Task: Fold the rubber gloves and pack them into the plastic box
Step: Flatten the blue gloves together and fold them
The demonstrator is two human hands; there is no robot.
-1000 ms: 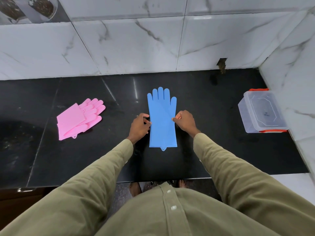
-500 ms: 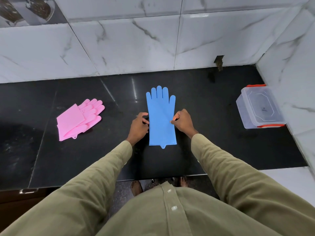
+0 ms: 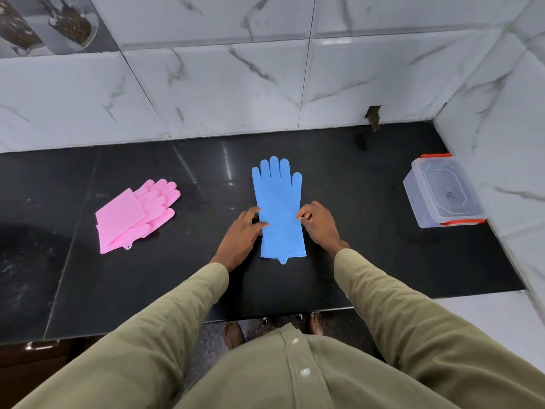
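A blue rubber glove (image 3: 278,202) lies flat on the black counter (image 3: 368,231), fingers pointing at the wall and cuff toward me. My left hand (image 3: 240,236) reaches in from the left, its fairly straight fingers touching the glove's left edge at mid-length. On the opposite edge, my right hand (image 3: 320,227) pinches the glove with curled fingers. A pair of pink rubber gloves (image 3: 134,212) lies folded at the left of the counter. The clear plastic box (image 3: 442,196) with orange clips stands at the far right, its lid on.
Marble-tiled walls (image 3: 236,93) close the counter at the back and the right. The box sits tight against the right wall. The counter's front edge (image 3: 265,315) runs just in front of my body, with bare feet on the floor below.
My left hand's fingers have straightened from a curled pinch and now lie on the glove's edge. The view has shifted slightly; the blue glove stays in place.
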